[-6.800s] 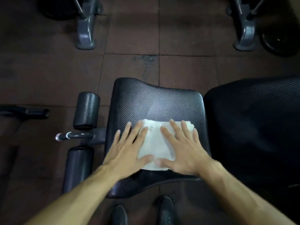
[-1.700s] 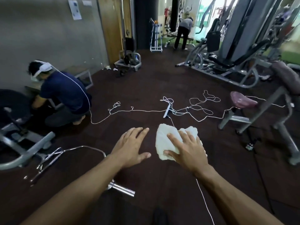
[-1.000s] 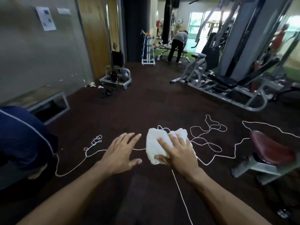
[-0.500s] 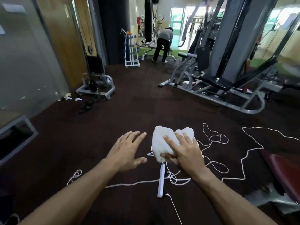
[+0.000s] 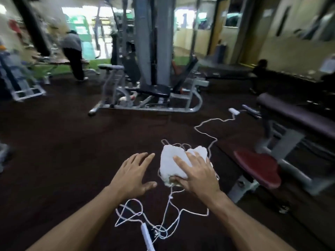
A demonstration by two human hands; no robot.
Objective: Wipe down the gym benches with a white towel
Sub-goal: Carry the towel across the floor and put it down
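Head view shows you a gym room with a dark brown floor (image 5: 63, 151), and the picture is blurred, mostly at the edges. At the far left stands a pale metal rack (image 5: 20, 84), too blurred to say more. Behind it a person in a grey top (image 5: 72, 53) bends over, back to you, near a strip of green flooring and bright windows. In the middle, further back, a grey multi-station machine (image 5: 150, 69) rises with tall columns, a black seat pad and a silver frame resting on the floor.

Your left hand (image 5: 133, 175) is held out before you, palm down, fingers straight and a little spread, and it holds nothing. Just beside it, your right hand (image 5: 196, 175) carries the white towel (image 5: 174, 160): the fingers lie over the top of the bunched cloth and the thumb is tucked under its near edge. The towel is in the air above the floor, not on any bench.

Under and between your arms, thin white cables (image 5: 163, 214) lie in loops on the floor, with a white power strip (image 5: 147, 236) at the bottom edge. One cable runs up to the right to a small white plug (image 5: 233, 111).

At the right stands a bench (image 5: 299, 116) with a long dark pad and, nearer to you, a dark red seat (image 5: 257, 167) on a grey frame. Behind it are beige walls and a brown door (image 5: 217, 28).
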